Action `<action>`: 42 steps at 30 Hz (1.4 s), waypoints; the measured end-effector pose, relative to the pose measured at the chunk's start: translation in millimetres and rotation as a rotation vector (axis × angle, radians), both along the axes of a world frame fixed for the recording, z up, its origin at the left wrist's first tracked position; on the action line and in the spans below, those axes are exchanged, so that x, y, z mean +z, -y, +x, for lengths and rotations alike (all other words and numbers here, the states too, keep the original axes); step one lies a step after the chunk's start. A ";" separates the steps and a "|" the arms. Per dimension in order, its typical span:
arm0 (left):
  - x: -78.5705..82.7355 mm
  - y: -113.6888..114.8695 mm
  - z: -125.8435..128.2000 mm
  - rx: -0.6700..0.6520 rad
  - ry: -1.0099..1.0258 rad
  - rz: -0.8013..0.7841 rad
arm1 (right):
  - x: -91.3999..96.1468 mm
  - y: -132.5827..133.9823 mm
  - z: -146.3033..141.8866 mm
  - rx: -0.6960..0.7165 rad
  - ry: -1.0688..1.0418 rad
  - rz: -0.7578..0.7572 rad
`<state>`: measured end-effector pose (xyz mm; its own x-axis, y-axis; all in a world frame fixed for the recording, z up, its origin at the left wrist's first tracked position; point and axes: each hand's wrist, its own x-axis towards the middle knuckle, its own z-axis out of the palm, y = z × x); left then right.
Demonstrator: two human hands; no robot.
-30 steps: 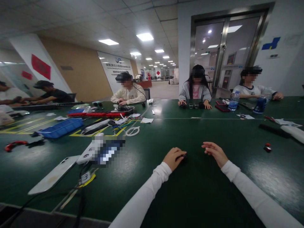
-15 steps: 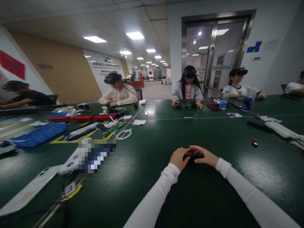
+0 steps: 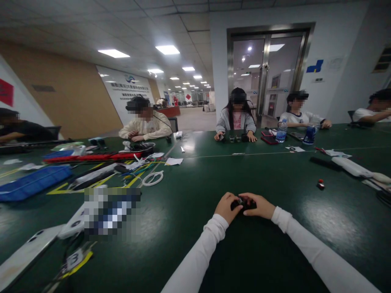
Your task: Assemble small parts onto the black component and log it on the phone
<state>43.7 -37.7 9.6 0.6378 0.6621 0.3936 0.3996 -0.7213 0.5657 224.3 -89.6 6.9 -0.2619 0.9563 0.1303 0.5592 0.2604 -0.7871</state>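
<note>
A small black object [image 3: 243, 202] lies between my two hands, low over the green table; its kind is too small and too covered to make out. My left hand [image 3: 227, 207] curls round its left side, thumb and fingers closed on it. From the other side my right hand [image 3: 259, 205] grips it, with the fingers over the top and the thumb along the near edge. Both sleeves are white and long.
Right of my hands lies a small red-and-black item [image 3: 320, 184]. A blue tray [image 3: 36, 181], a coiled white cable [image 3: 153, 178] and white device parts [image 3: 33, 252] lie to the left. Across the table [image 3: 195, 175] sit several people; a water bottle [image 3: 281, 131] stands there.
The view has turned slightly, so most things sit further left in the picture. My hands still hold the black object; the right hand's fingers have shifted and more of it shows.
</note>
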 end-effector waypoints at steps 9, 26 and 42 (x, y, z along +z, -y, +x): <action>1.8 4.3 0.0 0.031 0.016 -0.015 | 5.1 3.5 2.2 0.015 0.061 -0.001; 9.9 10.7 0.2 -0.042 0.064 0.060 | 5.5 6.9 -3.8 0.055 -0.145 0.057; 16.7 13.0 -0.4 -0.038 0.077 0.032 | 7.8 7.6 -5.9 0.035 -0.089 0.040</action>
